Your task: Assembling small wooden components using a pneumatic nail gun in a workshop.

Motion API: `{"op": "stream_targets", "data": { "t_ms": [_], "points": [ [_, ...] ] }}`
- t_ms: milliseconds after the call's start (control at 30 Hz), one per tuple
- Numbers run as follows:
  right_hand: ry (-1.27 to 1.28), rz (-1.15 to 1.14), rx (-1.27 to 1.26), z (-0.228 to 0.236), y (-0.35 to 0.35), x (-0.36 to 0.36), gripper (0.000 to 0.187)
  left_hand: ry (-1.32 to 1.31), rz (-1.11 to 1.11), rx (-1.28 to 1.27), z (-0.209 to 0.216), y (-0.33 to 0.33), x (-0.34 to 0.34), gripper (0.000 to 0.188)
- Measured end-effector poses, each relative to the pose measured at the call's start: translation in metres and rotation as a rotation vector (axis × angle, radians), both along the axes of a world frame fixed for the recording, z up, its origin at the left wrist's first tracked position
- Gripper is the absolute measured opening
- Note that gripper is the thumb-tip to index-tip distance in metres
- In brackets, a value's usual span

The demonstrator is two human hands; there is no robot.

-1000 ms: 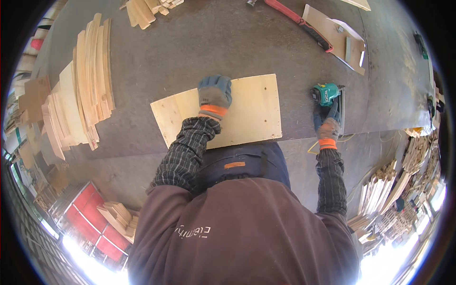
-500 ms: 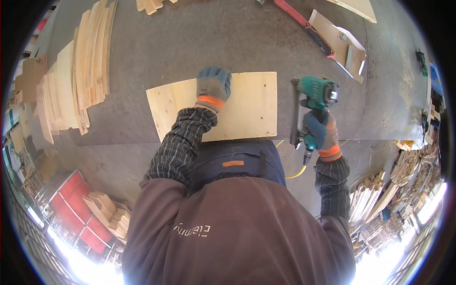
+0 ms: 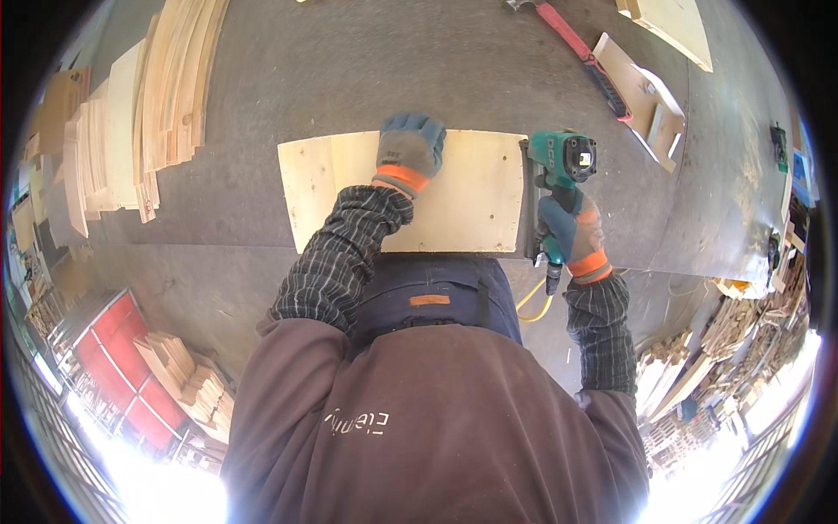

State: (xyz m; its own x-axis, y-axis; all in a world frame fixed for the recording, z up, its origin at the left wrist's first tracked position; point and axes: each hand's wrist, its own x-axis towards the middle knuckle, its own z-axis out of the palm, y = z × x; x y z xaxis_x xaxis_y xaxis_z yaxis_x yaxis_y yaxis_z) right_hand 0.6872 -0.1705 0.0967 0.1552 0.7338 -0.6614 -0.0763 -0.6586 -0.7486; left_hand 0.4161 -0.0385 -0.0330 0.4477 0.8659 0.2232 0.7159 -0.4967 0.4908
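R hand (image 3: 574, 229), gloved, is wrapped tight around the grip of the teal nail gun (image 3: 563, 170); fingers closed on the handle. Gun's long axis runs roughly near-to-far from me: body w/ round cap at the far end, handle toward me, dark magazine strip lying along the R edge of the plywood panel (image 3: 454, 196). Yellow hose (image 3: 534, 301) leaves the butt of the handle and curls toward my legs. Whether the nose actually touches the panel edge: can't tell, magazine hides it.

L hand (image 3: 408, 148), also gloved, lies flat, palm down on the panel near its far edge, fingers pointing away from me, spread a little, not gripping anything, just pressing on the sheet.

Panel: pale, rectangular, flat on the grey workbench (image 3: 349, 61), long axis L–R across my front, near edge up against my body.

Surroundings: stack of cut plywood pieces (image 3: 131, 131) to the L on the bench, well apart from the panel. Far R: a long red tool (image 3: 576, 44) lying diagonal, and beside it a small wooden assembly (image 3: 646, 100). Red crates (image 3: 113, 367) and more wood stacks (image 3: 188, 384) down at lower L.
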Motion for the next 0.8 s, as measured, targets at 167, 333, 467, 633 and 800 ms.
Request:
{"op": "stream_targets", "data": {
  "t_ms": [167, 333, 467, 633, 800],
  "points": [
    [-0.054, 0.027, 0.018, -0.004, -0.003, 0.002, 0.038, -0.019, -0.005, 0.027, -0.004, 0.0, -0.002, 0.002],
    [-0.185, 0.06, 0.032, 0.041, -0.016, 0.001, 0.025, -0.028, -0.005, 0.046, -0.006, 0.0, -0.009, 0.001],
    [-0.162, 0.078, 0.084, 0.073, -0.013, -0.028, 0.043, 0.003, -0.053, 0.052, -0.012, 0.001, -0.012, 0.002],
    [-0.103, 0.136, -0.001, 0.069, -0.009, -0.066, 0.049, -0.212, 0.022, 0.111, 0.025, -0.002, -0.056, 0.017],
    [0.038, 0.31, 0.031, 0.057, 0.016, -0.11, 0.045, -0.095, 0.339, 0.19, 0.011, 0.013, -0.213, 0.023]
  ]
}}
